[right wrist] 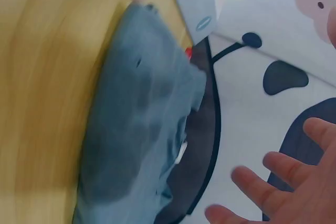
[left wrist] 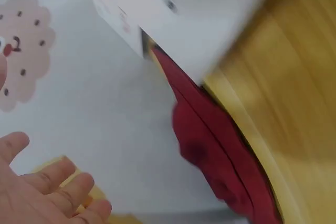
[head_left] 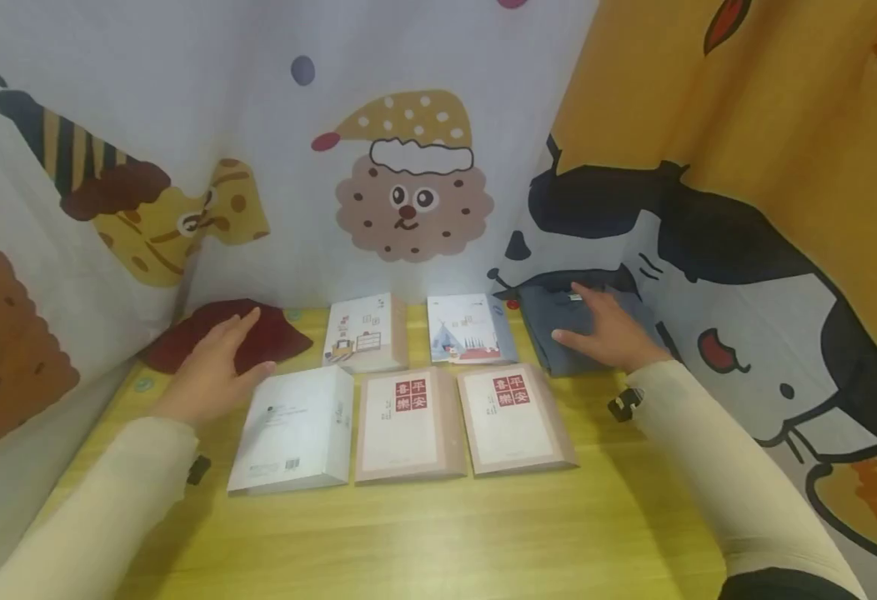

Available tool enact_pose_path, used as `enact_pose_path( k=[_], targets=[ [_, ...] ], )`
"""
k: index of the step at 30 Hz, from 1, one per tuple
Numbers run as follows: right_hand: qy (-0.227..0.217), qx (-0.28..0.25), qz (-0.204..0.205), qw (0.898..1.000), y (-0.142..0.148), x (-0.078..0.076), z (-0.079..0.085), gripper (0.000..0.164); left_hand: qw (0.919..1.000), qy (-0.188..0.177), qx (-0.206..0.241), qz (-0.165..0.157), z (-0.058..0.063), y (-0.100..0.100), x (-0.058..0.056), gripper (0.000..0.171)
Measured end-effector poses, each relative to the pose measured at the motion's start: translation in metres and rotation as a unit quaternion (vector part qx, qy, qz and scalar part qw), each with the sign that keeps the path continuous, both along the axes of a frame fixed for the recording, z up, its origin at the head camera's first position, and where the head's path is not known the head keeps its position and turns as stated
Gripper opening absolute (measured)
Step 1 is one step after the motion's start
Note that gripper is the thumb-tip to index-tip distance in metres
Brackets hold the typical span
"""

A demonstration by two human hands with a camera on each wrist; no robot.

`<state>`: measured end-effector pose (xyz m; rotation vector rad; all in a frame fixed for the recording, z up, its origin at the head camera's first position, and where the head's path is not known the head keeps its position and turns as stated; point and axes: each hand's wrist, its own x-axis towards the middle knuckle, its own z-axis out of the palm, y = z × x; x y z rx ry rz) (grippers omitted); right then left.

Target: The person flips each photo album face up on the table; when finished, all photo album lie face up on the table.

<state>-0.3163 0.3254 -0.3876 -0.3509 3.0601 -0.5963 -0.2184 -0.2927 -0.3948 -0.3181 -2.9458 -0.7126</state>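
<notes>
My left hand (head_left: 213,367) is held above a dark red cloth (head_left: 281,333) at the back left, its fingers extended and holding nothing. On the other side, my right hand (head_left: 607,329) is over a folded blue-grey garment (head_left: 547,333), fingers spread, nothing in them. The right wrist view shows the garment (right wrist: 131,119) apart from the fingers of that hand (right wrist: 294,182). Likewise the red cloth (left wrist: 215,140) lies apart from the left hand (left wrist: 47,192) in the left wrist view. Nearest the left hand is a white box (head_left: 296,433) with a barcode.
Two beige boxes (head_left: 408,450) (head_left: 521,442) with red characters stand in the front row beside the white one. Behind them are an illustrated beige-sided box (head_left: 367,325) and a blue-sided box (head_left: 461,312). A cartoon-printed curtain (head_left: 258,108) borders the yellow wooden table (head_left: 408,542).
</notes>
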Motion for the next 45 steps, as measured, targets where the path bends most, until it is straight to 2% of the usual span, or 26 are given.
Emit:
enact_pose_path(
  k=[6, 9, 14, 18, 22, 28, 33, 40, 45],
  targets=[
    [-0.028, -0.058, 0.0, 0.998, -0.02, -0.01, 0.0, 0.106, 0.9954, -0.01, 0.092, -0.024, 0.005, 0.032, -0.009, 0.077],
    [-0.046, -0.097, 0.006, 0.994, -0.029, -0.014, -0.002, 0.104, 0.9891, -0.034, 0.141, -0.027, 0.005, 0.05, -0.016, 0.073],
    [-0.073, -0.137, 0.013, 0.988, -0.043, -0.021, -0.006, 0.099, 0.9773, -0.082, 0.191, -0.039, 0.005, 0.083, -0.031, 0.072],
    [-0.09, -0.155, 0.017, 0.984, -0.054, -0.026, -0.008, 0.095, 0.9692, -0.107, 0.214, -0.058, 0.003, 0.11, -0.044, 0.072],
    [-0.097, -0.152, 0.021, 0.983, -0.065, -0.032, -0.011, 0.089, 0.9631, -0.113, 0.232, -0.077, -0.002, 0.134, -0.057, 0.064],
    [-0.114, -0.133, 0.027, 0.984, -0.077, -0.036, -0.018, 0.083, 0.9541, -0.153, 0.246, -0.074, -0.011, 0.162, -0.072, 0.059],
    [-0.133, -0.143, 0.011, 0.981, -0.085, -0.041, -0.025, 0.082, 0.9418, -0.184, 0.271, -0.075, -0.014, 0.178, -0.082, 0.058],
    [-0.159, -0.141, 0.009, 0.977, -0.093, -0.051, -0.031, 0.086, 0.9181, -0.231, 0.312, -0.08, -0.02, 0.193, -0.097, 0.06],
    [-0.181, -0.133, 0.009, 0.974, -0.098, -0.057, -0.036, 0.086, 0.9057, -0.273, 0.31, -0.094, -0.018, 0.202, -0.103, 0.067]
  ],
)
